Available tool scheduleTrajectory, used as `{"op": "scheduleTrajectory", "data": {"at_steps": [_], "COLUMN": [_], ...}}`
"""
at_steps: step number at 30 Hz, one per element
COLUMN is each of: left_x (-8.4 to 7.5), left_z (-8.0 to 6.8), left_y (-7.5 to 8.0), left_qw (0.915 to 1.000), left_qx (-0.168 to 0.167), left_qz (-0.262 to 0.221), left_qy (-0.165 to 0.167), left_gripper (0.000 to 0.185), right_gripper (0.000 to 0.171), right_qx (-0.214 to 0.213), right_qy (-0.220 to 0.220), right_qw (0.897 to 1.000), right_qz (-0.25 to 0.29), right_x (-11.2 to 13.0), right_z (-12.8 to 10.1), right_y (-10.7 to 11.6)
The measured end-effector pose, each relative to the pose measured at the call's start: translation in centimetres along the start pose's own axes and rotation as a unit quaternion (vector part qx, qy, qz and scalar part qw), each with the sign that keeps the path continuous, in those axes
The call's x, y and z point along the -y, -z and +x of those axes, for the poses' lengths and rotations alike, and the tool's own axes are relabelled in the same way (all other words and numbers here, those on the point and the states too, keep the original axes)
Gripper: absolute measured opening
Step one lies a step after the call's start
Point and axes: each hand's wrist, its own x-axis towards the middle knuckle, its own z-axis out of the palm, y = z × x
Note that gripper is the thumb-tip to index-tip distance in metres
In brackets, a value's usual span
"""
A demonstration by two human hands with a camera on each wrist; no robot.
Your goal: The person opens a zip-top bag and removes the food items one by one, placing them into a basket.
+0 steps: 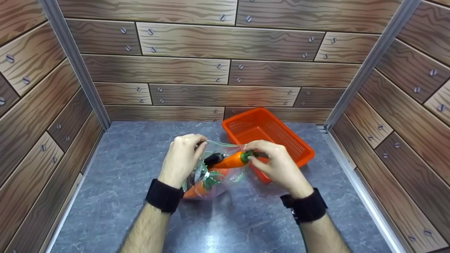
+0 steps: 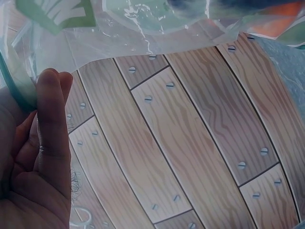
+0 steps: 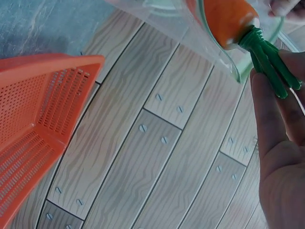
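My left hand [image 1: 182, 156] pinches the rim of a clear plastic bag [image 2: 124, 47] with green print, between thumb and fingers. With my right hand [image 1: 276, 165] I hold a carrot [image 1: 230, 161] by its green top [image 3: 267, 57]. The carrot's orange body lies at the bag's mouth, its tip pointing left and down. A dark eggplant [image 1: 213, 159] shows beside it. Lower in the bag is another orange, carrot-like piece [image 1: 195, 190], partly covered by the green print. Other contents are hard to make out through the plastic.
Behind and right of the bag stands an orange plastic basket [image 1: 258, 131] with perforated sides, close to my right hand. The grey marbled tabletop [image 1: 123, 168] is bounded by wood-patterned walls [image 1: 175, 70] at the back and both sides.
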Motion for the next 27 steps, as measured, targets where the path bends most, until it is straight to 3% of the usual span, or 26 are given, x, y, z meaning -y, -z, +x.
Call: {"op": "scheduleTrajectory", "data": {"at_steps": [11,27], "left_x": [0.3,0.6], "left_z": [0.0,-0.2], "left_y": [0.1,0.2], "left_qw": [0.9999,0.9998], "left_qx": [-0.005,-0.011], "left_qz": [0.012,0.018], "left_qy": [-0.005,-0.004], "left_gripper": [0.009,0.007], "right_gripper": [0.029,0.028], "right_qx": [-0.057,-0.143], "right_qy": [-0.010,0.020], "right_qw": [0.998,0.989], "right_qz": [0.028,0.041], "right_x": [0.1,-0.8], "right_z": [-0.7,-1.9], "right_y": [2.4,5.2]}}
